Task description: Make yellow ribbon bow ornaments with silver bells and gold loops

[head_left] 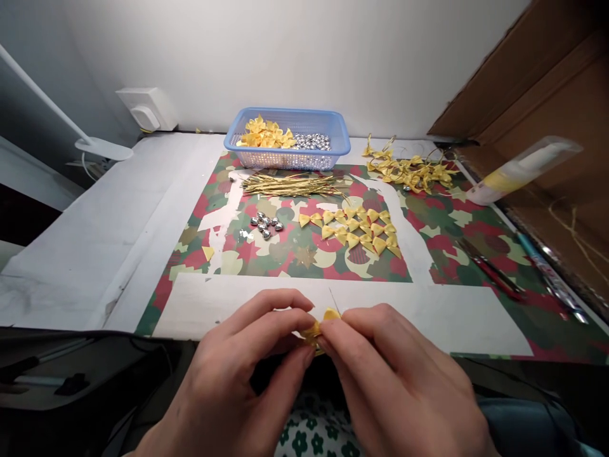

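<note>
A yellow ribbon bow point(330, 314) is pinched between my two hands just in front of the table's near edge, and fingers cover much of it. My left hand point(238, 362) is closed on its left side with thumb and fingertips. On the other side, my right hand point(394, 371) grips the bow with its fingers pressed together. A thin wire-like strand point(333, 299) sticks up beside the right fingers; its lower end is hidden. Beyond the hands lie rows of yellow bows point(353, 240) and a small cluster of silver bells point(266, 223).
Gold twist ties point(290, 185) lie before a blue basket point(287, 160) of bows and silver bells. Bows with ties point(413, 172) are piled at back right. Near the cardboard point(547, 76) are a glue bottle point(518, 172), tweezers point(492, 270) and pens point(547, 276). A white lamp point(102, 148) stands left.
</note>
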`<move>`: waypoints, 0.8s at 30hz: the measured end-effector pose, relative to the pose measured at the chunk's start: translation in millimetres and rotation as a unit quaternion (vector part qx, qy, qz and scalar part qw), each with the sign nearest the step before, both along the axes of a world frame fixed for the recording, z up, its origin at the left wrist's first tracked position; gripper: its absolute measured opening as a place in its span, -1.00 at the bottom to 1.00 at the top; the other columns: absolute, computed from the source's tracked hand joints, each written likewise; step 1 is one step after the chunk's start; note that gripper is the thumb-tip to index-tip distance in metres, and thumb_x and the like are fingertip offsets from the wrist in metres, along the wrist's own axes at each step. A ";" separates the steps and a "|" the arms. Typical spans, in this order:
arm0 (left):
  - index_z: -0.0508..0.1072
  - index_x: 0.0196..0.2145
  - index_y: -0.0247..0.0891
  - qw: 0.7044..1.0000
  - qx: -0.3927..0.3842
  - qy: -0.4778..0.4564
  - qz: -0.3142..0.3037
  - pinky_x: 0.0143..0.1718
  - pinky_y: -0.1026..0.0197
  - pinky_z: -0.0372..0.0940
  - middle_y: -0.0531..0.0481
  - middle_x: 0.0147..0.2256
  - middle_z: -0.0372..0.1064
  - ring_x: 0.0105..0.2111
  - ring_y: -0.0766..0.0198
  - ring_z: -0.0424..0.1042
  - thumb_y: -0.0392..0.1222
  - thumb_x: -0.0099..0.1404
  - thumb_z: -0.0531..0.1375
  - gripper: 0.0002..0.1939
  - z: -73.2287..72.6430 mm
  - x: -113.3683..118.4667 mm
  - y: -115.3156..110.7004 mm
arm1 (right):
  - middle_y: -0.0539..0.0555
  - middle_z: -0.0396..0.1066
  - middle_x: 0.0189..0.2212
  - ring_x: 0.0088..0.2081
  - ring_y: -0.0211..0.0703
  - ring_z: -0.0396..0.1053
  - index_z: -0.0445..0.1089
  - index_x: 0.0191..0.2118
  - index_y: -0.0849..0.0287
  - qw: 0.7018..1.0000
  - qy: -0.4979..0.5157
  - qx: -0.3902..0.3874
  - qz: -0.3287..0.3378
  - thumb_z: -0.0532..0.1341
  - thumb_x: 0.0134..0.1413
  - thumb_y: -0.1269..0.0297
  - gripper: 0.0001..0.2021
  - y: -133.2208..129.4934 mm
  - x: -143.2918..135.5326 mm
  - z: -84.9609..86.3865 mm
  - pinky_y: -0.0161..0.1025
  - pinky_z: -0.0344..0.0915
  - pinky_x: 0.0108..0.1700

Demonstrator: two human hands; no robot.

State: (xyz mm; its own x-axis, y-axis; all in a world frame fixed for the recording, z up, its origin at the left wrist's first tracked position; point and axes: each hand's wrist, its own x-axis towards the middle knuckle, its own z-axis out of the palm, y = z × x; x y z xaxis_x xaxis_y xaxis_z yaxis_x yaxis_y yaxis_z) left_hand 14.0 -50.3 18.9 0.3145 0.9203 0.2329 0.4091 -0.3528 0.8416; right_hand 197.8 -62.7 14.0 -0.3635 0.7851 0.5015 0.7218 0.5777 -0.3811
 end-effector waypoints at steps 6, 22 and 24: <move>0.48 -0.11 -0.11 1.000 0.002 -0.011 0.016 -0.10 0.41 0.52 0.01 -0.05 0.46 -0.04 0.25 0.56 -0.50 0.30 0.20 -0.67 -1.2 -0.3 1.4 | 0.20 0.47 -0.35 -0.36 -0.06 0.41 0.37 -0.01 0.33 0.996 -0.050 0.067 0.014 0.14 0.24 0.57 -0.77 0.2 -3.2 1.9 -0.15 0.35 -0.37; 0.51 -0.17 -0.15 0.997 -0.051 -0.055 0.024 -0.15 0.48 0.51 0.03 -0.07 0.45 -0.16 0.35 0.59 -0.50 0.32 0.17 -0.72 -4.7 3.4 3.2 | 0.25 0.49 -0.41 -0.39 -0.04 0.44 0.49 -0.12 0.51 0.992 -0.070 0.086 0.061 0.07 0.28 0.59 -0.76 13.6 -0.6 5.4 -0.17 0.40 -0.42; 0.50 -0.17 -0.15 0.997 -0.049 -0.053 0.023 -0.14 0.48 0.50 0.05 -0.06 0.45 -0.16 0.36 0.58 -0.50 0.32 0.17 -0.73 -4.8 3.1 2.8 | 0.27 0.50 -0.44 -0.42 0.00 0.44 0.51 -0.15 0.56 0.987 -0.095 0.110 0.075 0.08 0.22 0.64 -0.75 15.7 0.0 7.4 -0.14 0.40 -0.45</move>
State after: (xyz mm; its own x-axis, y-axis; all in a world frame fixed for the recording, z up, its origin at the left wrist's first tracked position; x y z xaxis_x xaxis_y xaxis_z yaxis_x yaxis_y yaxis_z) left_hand 17.1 -47.5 14.1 0.2489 0.9532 0.1718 0.3297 -0.2502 0.9103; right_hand 197.8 -47.0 21.4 -0.5713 0.5952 0.5651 0.6681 0.7372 -0.1010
